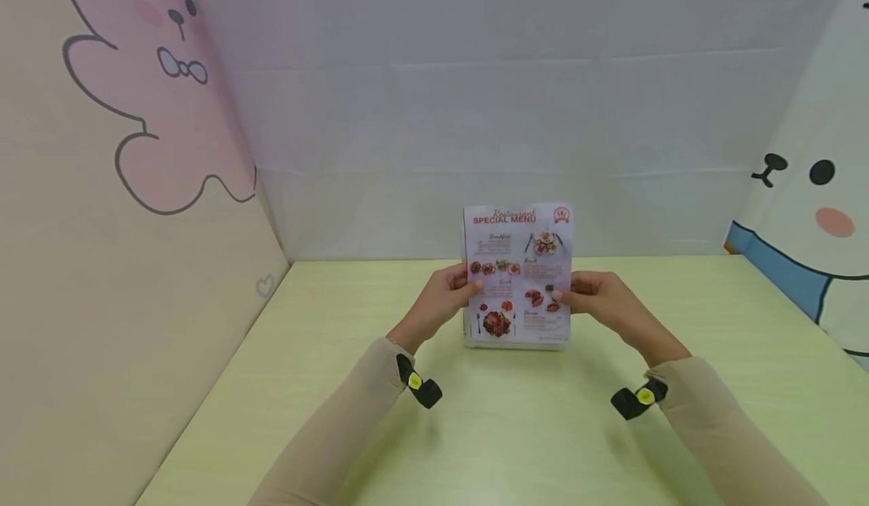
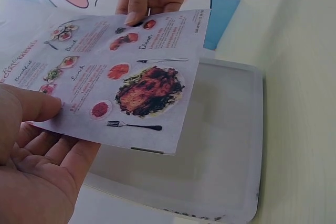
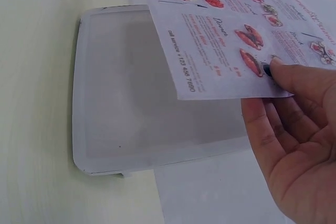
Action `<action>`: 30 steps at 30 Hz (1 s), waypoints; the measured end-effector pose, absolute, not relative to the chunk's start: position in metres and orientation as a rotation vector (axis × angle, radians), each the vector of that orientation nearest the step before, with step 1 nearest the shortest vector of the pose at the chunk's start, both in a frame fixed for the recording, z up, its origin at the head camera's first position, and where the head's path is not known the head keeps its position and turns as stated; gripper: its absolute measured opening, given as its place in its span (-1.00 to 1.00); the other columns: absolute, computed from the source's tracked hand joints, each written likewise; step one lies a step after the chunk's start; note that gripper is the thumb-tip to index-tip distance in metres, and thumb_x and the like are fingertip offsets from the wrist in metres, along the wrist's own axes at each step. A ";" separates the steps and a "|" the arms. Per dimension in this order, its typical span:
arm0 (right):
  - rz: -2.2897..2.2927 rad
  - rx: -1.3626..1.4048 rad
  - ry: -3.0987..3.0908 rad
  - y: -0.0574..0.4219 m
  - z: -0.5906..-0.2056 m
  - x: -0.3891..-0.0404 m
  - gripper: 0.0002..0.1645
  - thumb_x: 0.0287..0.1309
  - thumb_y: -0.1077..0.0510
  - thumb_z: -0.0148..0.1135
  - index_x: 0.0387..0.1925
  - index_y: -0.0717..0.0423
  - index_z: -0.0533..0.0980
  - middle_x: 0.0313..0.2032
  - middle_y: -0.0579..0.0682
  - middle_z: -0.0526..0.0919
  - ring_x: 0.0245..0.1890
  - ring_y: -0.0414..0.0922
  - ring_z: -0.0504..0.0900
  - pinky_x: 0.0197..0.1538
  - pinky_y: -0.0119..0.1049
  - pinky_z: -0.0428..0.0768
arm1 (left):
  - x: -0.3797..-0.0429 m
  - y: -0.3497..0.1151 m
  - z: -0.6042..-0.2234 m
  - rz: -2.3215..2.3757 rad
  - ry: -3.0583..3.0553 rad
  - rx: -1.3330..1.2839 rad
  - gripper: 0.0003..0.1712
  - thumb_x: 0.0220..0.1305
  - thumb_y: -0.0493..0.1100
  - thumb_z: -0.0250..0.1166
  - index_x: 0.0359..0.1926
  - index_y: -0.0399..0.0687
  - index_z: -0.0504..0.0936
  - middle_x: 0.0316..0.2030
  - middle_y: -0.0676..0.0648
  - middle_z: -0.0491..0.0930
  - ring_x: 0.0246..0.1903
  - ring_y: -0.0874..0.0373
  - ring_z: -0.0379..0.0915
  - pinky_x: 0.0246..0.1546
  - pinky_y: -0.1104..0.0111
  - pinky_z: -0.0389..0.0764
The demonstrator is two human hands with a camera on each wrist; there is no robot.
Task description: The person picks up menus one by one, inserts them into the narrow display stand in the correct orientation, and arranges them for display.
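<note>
A printed restaurant menu sheet (image 1: pixel 505 280), with food pictures and "Special Menu" across its top, is held up facing me near the far side of the table. My left hand (image 1: pixel 437 304) pinches its left edge, thumb on the print and fingers behind. On the opposite edge, my right hand (image 1: pixel 606 304) grips it the same way. Behind the sheet is a flat white panel with a raised rim and rounded corners (image 2: pixel 226 145), also seen as a pale panel (image 3: pixel 121 87) in the right wrist view. The wrist views show a gap between sheet and panel; the head view mostly hides the panel.
The pale yellow-green table (image 1: pixel 339 325) meets a white sheet-covered wall (image 1: pixel 421 136) at the back. Side walls carry a pink cartoon bear (image 1: pixel 176 121) at left and a white cartoon animal (image 1: pixel 801 219) at right.
</note>
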State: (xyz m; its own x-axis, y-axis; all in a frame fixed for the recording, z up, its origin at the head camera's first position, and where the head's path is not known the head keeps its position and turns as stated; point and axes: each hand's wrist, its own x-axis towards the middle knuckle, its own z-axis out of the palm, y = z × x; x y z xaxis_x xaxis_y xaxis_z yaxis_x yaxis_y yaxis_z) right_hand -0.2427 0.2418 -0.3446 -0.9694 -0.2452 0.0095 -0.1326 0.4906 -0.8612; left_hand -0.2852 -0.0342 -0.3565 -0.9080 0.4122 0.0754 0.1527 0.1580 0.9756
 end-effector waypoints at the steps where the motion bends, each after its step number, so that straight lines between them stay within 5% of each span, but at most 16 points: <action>1: -1.500 -0.324 2.612 0.242 -0.344 -0.243 -0.38 0.29 -0.08 0.19 0.19 0.27 0.45 -0.02 0.20 0.67 -0.15 -0.04 0.71 0.16 0.14 0.47 | -0.285 -0.034 -0.356 1.830 2.223 0.552 -0.57 0.40 -0.24 0.14 0.25 -0.18 0.44 0.06 -0.24 0.61 -0.06 0.04 0.62 -0.02 0.24 0.62; 30: -1.525 -0.336 2.646 0.238 -0.334 -0.251 -0.39 0.27 -0.06 0.22 0.18 0.28 0.45 0.02 0.24 0.64 -0.10 0.00 0.69 0.17 0.14 0.46 | -0.296 -0.037 -0.347 1.784 2.334 0.608 -0.65 0.37 -0.26 0.16 0.16 -0.19 0.51 -0.01 -0.19 0.65 -0.12 0.08 0.64 -0.06 0.27 0.62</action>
